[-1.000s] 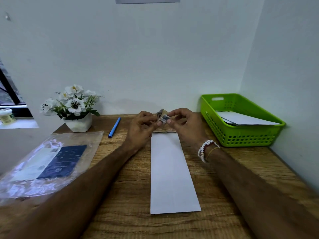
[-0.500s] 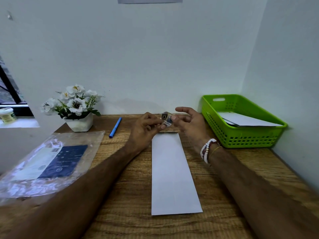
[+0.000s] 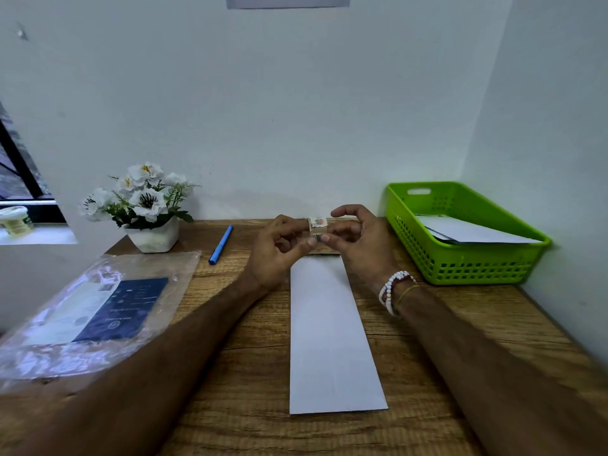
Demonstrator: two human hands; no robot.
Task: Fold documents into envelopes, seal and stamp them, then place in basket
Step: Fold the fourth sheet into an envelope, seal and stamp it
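A long white envelope (image 3: 332,337) lies flat on the wooden desk (image 3: 263,429), running away from me. Just above its far end, my left hand (image 3: 279,255) and my right hand (image 3: 362,245) meet in the air. Between their fingertips they pinch a small strip of stamps (image 3: 317,226), a curled bit of paper with a picture on it. The right index finger is lifted and straight over the stamps. A green basket (image 3: 467,258) at the back right holds white envelopes (image 3: 473,233).
A clear plastic sleeve (image 3: 95,311) with a blue-and-white printed sheet lies at the left. A blue pen (image 3: 221,245) and a white pot of white flowers (image 3: 144,209) stand at the back left. Walls close the back and right sides.
Both hands stay together over the envelope's far end. The stamp strip has been turned and unfolded between the fingers, and the right index finger has lifted.
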